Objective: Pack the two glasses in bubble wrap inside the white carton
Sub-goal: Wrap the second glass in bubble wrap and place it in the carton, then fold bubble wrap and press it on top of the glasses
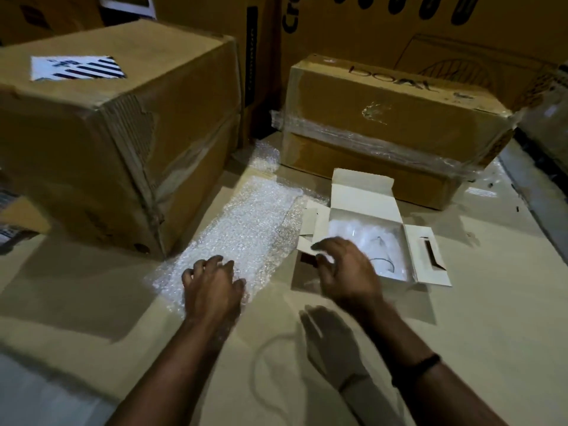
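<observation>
A small white carton lies open on the cardboard surface, right of centre, its lid and side flaps folded out. Inside it I see clear glass wrapped in bubble wrap; how many glasses are in there I cannot tell. A sheet of bubble wrap is spread flat to the carton's left. My left hand rests palm down on the near end of that sheet, fingers apart. My right hand hovers over the carton's near left corner, fingers spread, holding nothing.
A large brown box stands at the left, close to the sheet. A taped brown box sits right behind the carton. Taller printed cartons wall off the back. A thin cord loops on the surface between my forearms.
</observation>
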